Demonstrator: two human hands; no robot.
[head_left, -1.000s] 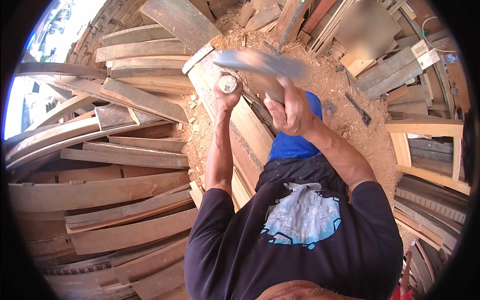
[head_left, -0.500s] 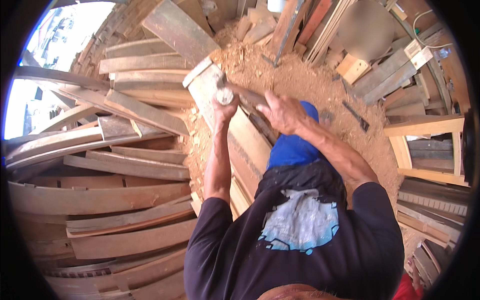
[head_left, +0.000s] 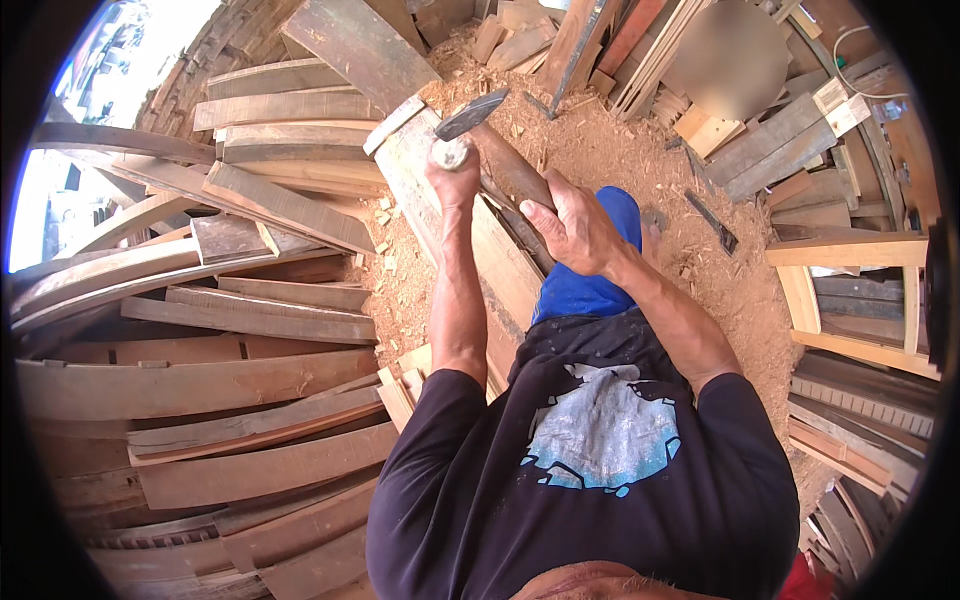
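My left hand (head_left: 455, 180) is closed around an upright chisel (head_left: 453, 153). Its round, pale, battered handle top shows above the fist, while the blade is hidden below. My right hand (head_left: 580, 228) grips the lower end of a hammer (head_left: 515, 165) with a thick brown wooden handle. The hammer's long dark head (head_left: 471, 115) hangs in the air just beyond the chisel top, apart from it. Beneath both hands, a long wooden beam (head_left: 505, 275) runs from my lap toward the far left. A pale crosspiece (head_left: 394, 124) lies at its far end.
Curved and straight planks (head_left: 230, 385) are stacked along the left. Wood chips and sawdust (head_left: 700, 300) cover the floor. A dark metal tool (head_left: 712, 222) lies right of my knee. A light wooden frame (head_left: 850, 250) stands at the right, and a wide board (head_left: 360, 55) leans at the back.
The hammer head has lifted off the chisel top and swung away to the far side, and its handle has tilted. My left hand stays in place on the chisel.
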